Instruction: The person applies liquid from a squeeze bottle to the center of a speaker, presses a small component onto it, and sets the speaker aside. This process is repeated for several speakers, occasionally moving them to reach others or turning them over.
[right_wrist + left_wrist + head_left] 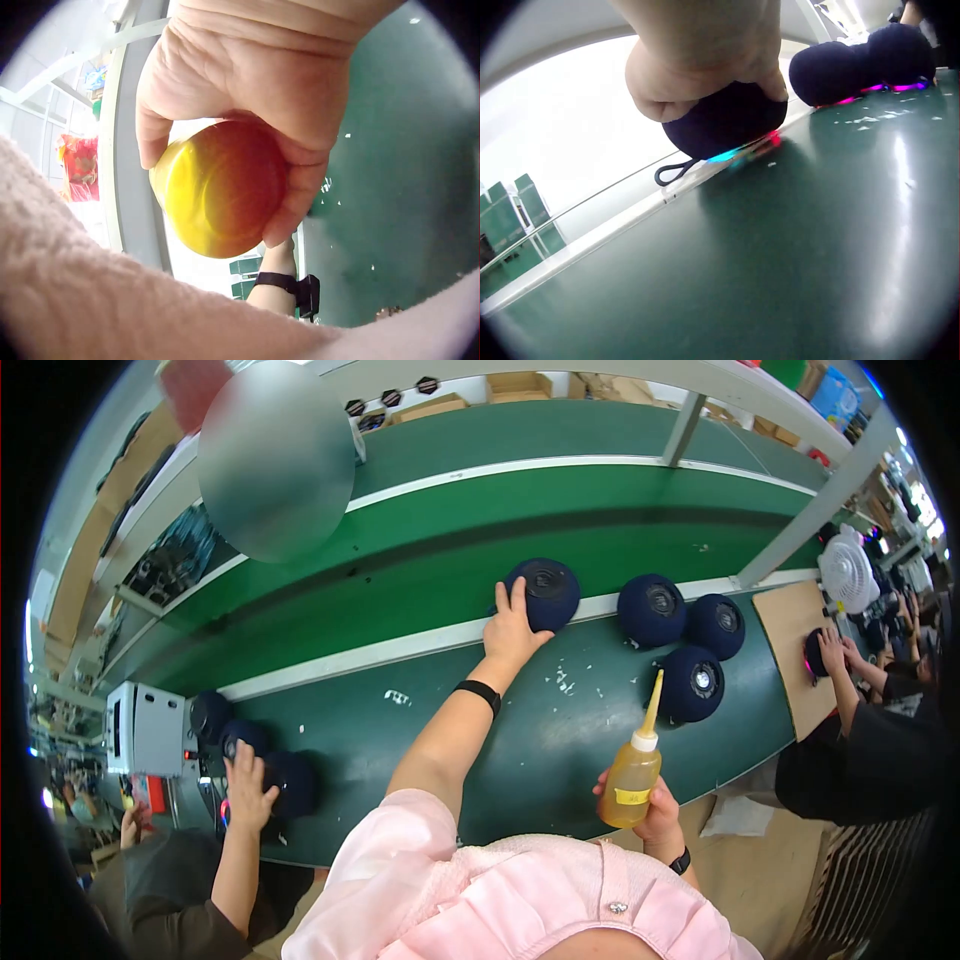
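Note:
My left hand (512, 635) grips a round dark-blue speaker (562, 605) at the green belt's white edge, fingers over its top and thumb at its near side. In the left wrist view, coloured light glows under this speaker (724, 124) and a cord loop (673, 174) sticks out. My right hand (655, 815) holds a squeeze bottle (630, 785) of yellow liquid, its long nozzle pointing up. From the right wrist view I see the bottle's base (232, 191), with fingers and thumb wrapped round it. Beyond the nozzle sits another speaker (690, 695) with a shiny wet-looking centre.
Two more speakers (650, 610) stand at the right by the rail, near a cardboard sheet (785, 650). A post (815, 525) rises there. At left, another person's hand (248, 790) is beside several speakers and a white box (150, 730). White flecks dot the green table (400, 750).

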Tool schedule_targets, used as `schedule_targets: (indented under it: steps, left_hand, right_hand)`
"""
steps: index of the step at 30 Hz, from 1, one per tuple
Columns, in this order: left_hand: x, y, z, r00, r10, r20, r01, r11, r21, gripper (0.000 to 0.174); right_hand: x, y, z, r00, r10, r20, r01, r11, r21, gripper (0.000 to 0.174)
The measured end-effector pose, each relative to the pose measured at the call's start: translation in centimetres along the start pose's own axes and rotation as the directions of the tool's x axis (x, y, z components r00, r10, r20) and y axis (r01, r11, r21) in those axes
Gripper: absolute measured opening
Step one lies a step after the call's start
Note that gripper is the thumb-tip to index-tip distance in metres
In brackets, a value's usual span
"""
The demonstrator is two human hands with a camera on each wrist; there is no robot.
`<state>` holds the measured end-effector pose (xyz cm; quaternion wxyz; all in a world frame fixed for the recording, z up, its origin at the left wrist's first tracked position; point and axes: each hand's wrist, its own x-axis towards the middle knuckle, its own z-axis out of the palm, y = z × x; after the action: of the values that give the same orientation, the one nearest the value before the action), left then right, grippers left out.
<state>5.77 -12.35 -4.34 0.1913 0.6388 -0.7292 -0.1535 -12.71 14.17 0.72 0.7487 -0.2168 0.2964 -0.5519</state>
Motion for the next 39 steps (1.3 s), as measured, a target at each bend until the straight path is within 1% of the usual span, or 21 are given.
schedule_targets:
  steps: [3, 4, 6, 7, 8, 9, 11, 16, 17, 18, 19, 21, 23, 25, 28, 29, 30, 32, 34, 37, 39]
  left_hand:
    - [2.8, 0.4, 1.2, 0.996, 0.010, -0.091, -0.012, 1.000, -0.024, 0.100]
    - [3.8, 1.0, 1.4, 0.991, -0.009, -0.137, 0.012, 1.000, 0.019, 0.099]
    - [5.5, 2.2, 1.1, 0.993, -0.065, -0.097, 0.066, 0.998, 0.010, 0.095]
    - [6.4, 2.3, 1.8, 0.990, -0.051, -0.131, 0.054, 0.998, 0.018, 0.095]
    - [7.1, 3.3, 1.8, 0.985, -0.130, -0.114, 0.133, 0.991, 0.016, 0.095]
    - [7.8, 4.0, 2.0, 0.981, -0.149, -0.121, 0.151, 0.989, 0.006, 0.094]
    - [9.2, 3.9, 3.3, 0.981, -0.135, -0.142, 0.137, 0.991, 0.004, 0.099]
    - [8.7, 2.9, 3.0, 0.991, -0.095, -0.099, 0.095, 0.995, -0.003, 0.103]
    - [8.3, 2.0, 3.0, 0.993, -0.041, -0.114, 0.032, 0.997, -0.074, 0.102]
    - [7.7, 1.2, 3.5, 0.987, 0.022, -0.157, -0.045, 0.988, -0.145, 0.102]
    - [6.2, 1.6, 1.9, 0.991, -0.035, -0.130, 0.009, 0.981, -0.193, 0.094]
    - [4.5, -0.6, 2.1, 0.983, -0.035, -0.180, -0.009, 0.972, -0.237, 0.081]
    - [1.9, -3.3, 1.9, 0.969, 0.013, -0.247, -0.103, 0.929, -0.355, 0.061]
    - [-1.4, -5.5, -0.6, 0.987, 0.052, -0.151, -0.118, 0.874, -0.472, 0.046]
    - [-6.4, -9.9, -4.4, 0.996, 0.018, -0.092, -0.071, 0.790, -0.609, 0.030]
    - [-8.0, -11.1, -6.4, 0.997, -0.052, -0.055, 0.011, 0.820, -0.573, 0.026]
    - [-9.7, -12.6, -7.7, 0.991, -0.090, -0.096, 0.011, 0.781, -0.624, 0.025]
    - [-12.2, -16.9, -9.8, 0.977, -0.193, -0.095, 0.083, 0.745, -0.662, 0.024]
    - [-15.0, -19.9, -12.8, 0.947, -0.272, -0.171, 0.120, 0.794, -0.596, 0.022]
    - [-19.6, -22.5, -17.4, 0.877, -0.291, -0.382, 0.145, 0.919, -0.367, 0.019]
    - [-22.3, -23.5, -20.3, 0.807, -0.390, -0.443, 0.302, 0.918, -0.259, 0.020]
  right_hand:
    - [-1.0, 0.1, 0.6, 0.998, -0.027, -0.049, 0.027, 1.000, -0.007, 0.071]
    - [-1.5, 0.3, 0.5, 0.998, -0.028, -0.063, 0.027, 1.000, -0.009, 0.071]
    - [-2.9, 0.3, 0.5, 0.996, -0.028, -0.079, 0.033, 0.998, 0.059, 0.070]
    - [-3.6, 0.4, 0.5, 0.994, -0.046, -0.095, 0.052, 0.997, 0.061, 0.071]
    - [-4.0, 0.6, 0.4, 0.994, -0.054, -0.097, 0.061, 0.996, 0.063, 0.072]
    - [-4.6, 0.8, 0.4, 0.987, -0.094, -0.127, 0.103, 0.993, 0.062, 0.072]
    - [-5.7, 2.2, -0.2, 0.974, -0.079, -0.211, 0.085, 0.996, 0.018, 0.071]
    - [-7.7, 2.9, 1.3, 0.961, -0.085, -0.262, 0.102, 0.994, 0.051, 0.070]
    - [-7.8, 2.9, 1.6, 0.963, -0.085, -0.258, 0.105, 0.992, 0.064, 0.070]
    - [-7.6, 3.9, 0.4, 0.964, -0.108, -0.242, 0.125, 0.991, 0.055, 0.070]
    - [-7.4, 4.1, 0.5, 0.968, -0.099, -0.229, 0.116, 0.992, 0.060, 0.070]
    - [-6.9, 3.9, 0.8, 0.973, -0.094, -0.211, 0.108, 0.993, 0.052, 0.071]
    - [-5.9, 3.6, 1.2, 0.987, -0.082, -0.137, 0.084, 0.996, 0.007, 0.071]
    - [-4.8, 4.1, 1.2, 0.994, -0.070, -0.087, 0.071, 0.997, 0.005, 0.071]
    - [-3.1, 4.4, 1.8, 0.999, -0.048, -0.007, 0.048, 0.999, 0.001, 0.070]
    - [-2.6, 4.6, 2.0, 0.998, -0.029, 0.064, 0.028, 1.000, 0.011, 0.066]
    - [-2.0, 5.0, 2.2, 0.991, -0.007, 0.136, 0.005, 1.000, 0.021, 0.063]
    - [-0.7, 6.0, 2.6, 0.984, 0.016, 0.175, -0.023, 0.999, 0.039, 0.062]
    - [0.3, 6.9, 3.6, 0.989, 0.081, 0.123, -0.072, 0.995, -0.072, 0.069]
    - [1.8, 7.5, 5.2, 0.963, 0.141, 0.230, -0.132, 0.990, -0.053, 0.071]
    - [2.8, 7.4, 6.4, 0.953, 0.160, 0.256, -0.146, 0.987, -0.074, 0.071]
